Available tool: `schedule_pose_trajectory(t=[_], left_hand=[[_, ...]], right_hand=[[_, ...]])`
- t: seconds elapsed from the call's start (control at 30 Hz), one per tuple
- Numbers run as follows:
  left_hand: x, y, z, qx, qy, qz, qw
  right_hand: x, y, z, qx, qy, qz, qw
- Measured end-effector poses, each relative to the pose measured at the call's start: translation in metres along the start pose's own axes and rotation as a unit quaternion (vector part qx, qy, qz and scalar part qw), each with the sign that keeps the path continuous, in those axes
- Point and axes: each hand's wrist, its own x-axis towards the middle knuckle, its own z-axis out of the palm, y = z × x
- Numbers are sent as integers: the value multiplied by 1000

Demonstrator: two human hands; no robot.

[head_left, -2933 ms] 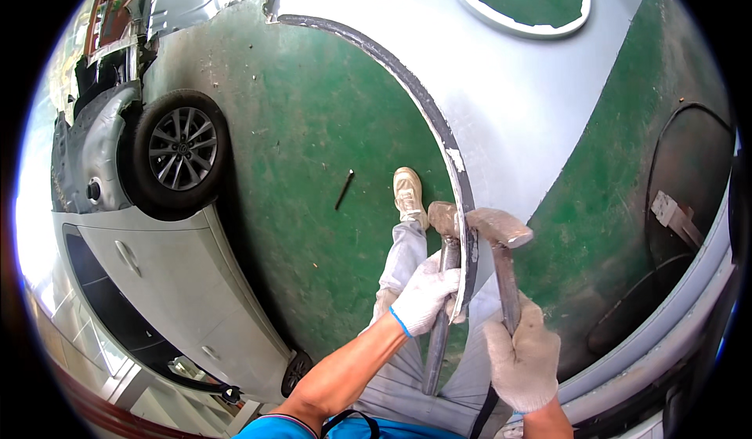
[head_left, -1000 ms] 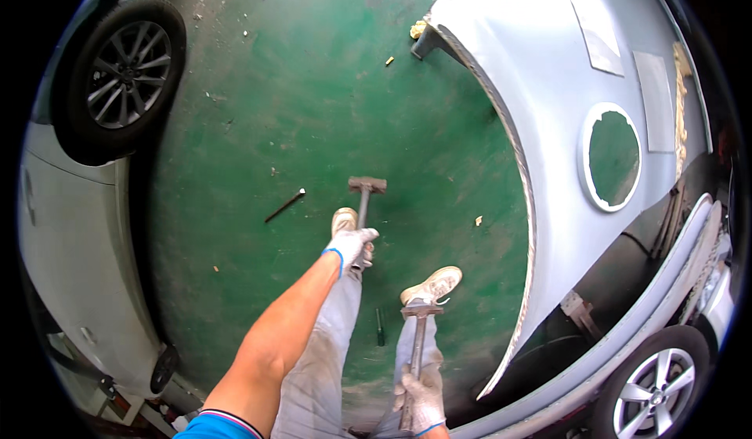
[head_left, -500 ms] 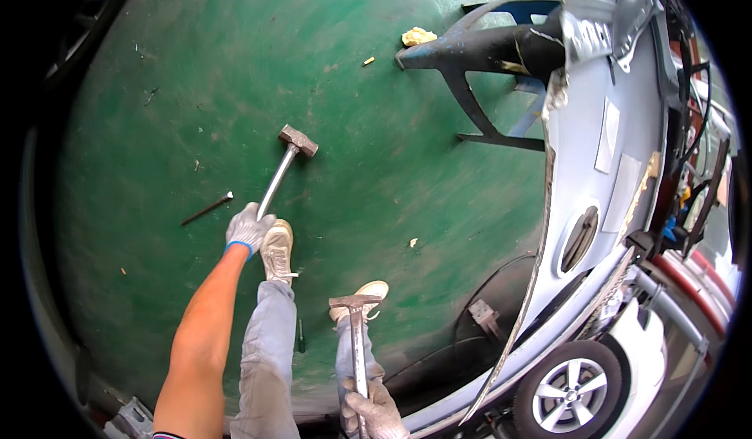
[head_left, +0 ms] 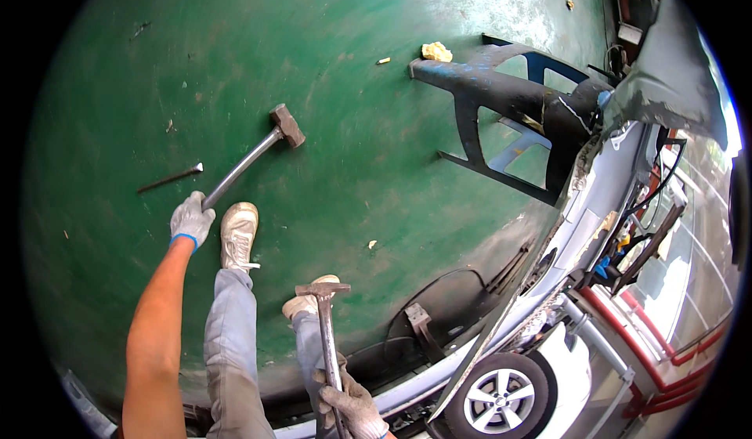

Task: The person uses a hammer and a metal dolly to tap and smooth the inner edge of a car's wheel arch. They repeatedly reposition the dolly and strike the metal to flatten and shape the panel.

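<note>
Over the green workshop floor (head_left: 329, 86), the person stands with a tool in each gloved hand. The left hand (head_left: 191, 218) is clenched around the end of a sledgehammer (head_left: 251, 157) — its long metal handle slants up and to the right, and the blocky head hangs over the floor, well ahead of the feet. The right hand (head_left: 352, 406), low at the bottom edge, grasps the shaft of a second, slimmer hammer (head_left: 324, 325); that one points straight ahead, its flat head just beside the toe of the right shoe (head_left: 307, 302). The left shoe (head_left: 238, 234), pale and laced, is planted just right of the left hand, grey trouser legs running down from both.

A short dark metal rod (head_left: 170, 178) lies on the floor to the left of the sledgehammer handle, apart from it. Small bits of debris dot the paint, and a yellowish crumpled lump (head_left: 436, 50) sits near the top by a dark plastic bumper frame (head_left: 509, 118) with open cut-outs, smeared with blue.

To the right stands a stripped car (head_left: 603, 196) — body panels off, wiring and brackets showing — with its alloy front wheel (head_left: 501, 400) at the lower edge.
</note>
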Motion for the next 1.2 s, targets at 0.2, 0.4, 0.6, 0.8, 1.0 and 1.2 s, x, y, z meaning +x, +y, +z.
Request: schedule_pose_trajectory(t=[0.2, 0.4, 0.6, 0.8, 1.0, 1.2], left_hand=[[6, 32, -29, 13, -163, 19, 986], [31, 98, -11, -263, -252, 29, 931], [-11, 150, -3, -426, -193, -103, 878], [-159, 150, -68, -435, -177, -106, 876], [-294, 223, -156, -537, -156, 5, 829], [-238, 343, -151, -488, -169, -12, 856]], right_hand=[[12, -7, 8, 26, -44, -10, 999], [8, -18, 9, 29, -66, 12, 997], [-30, -22, -18, -117, -15, -71, 991], [-100, -10, -56, -171, -23, -212, 962], [-99, -65, -99, -7, -95, -248, 964], [-84, -170, -122, 33, -81, -541, 837]])
